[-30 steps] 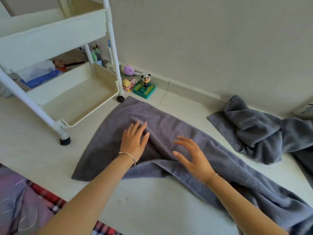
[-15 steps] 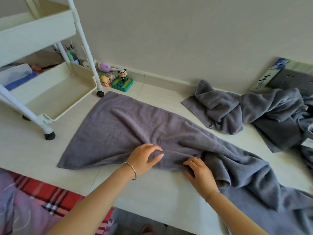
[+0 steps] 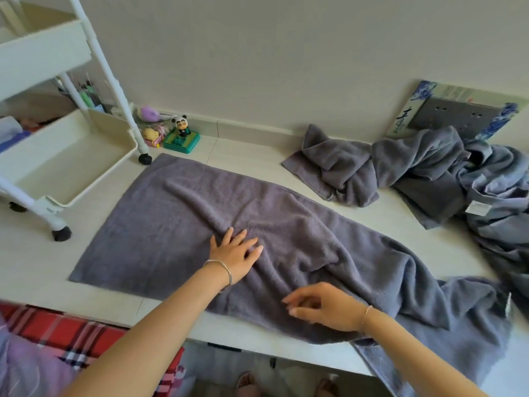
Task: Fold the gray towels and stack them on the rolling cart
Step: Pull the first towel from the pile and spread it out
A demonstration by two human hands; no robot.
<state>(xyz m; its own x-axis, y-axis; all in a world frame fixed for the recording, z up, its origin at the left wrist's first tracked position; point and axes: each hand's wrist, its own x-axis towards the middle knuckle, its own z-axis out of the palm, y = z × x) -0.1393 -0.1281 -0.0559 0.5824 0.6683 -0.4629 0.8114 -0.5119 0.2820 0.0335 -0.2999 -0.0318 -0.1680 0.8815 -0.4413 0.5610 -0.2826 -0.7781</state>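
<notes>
A large gray towel point(image 3: 160, 230) lies spread across the pale surface, flat on its left part and wrinkled to the right, its right end hanging over the front edge. My left hand point(image 3: 236, 252) rests flat on the towel's middle with fingers spread. Near the front edge my right hand point(image 3: 320, 306) hovers just over the towel, fingers loosely bent, holding nothing. More gray towels point(image 3: 400, 173) lie crumpled in a heap at the back right. The white rolling cart point(image 3: 68, 156) stands at the left, its lower tray bare.
Small toys, among them a panda figure point(image 3: 181, 128) on a green box, sit by the wall beside the cart's wheel point(image 3: 144, 159). A blue and white picture board point(image 3: 458, 110) leans on the wall behind the heap. Red plaid fabric point(image 3: 71, 333) lies at bottom left.
Both hands have let go of the bunched towel fold. My left hand has moved up and flattened on the towel; my right hand has lifted and loosened. The towel lies flatter.
</notes>
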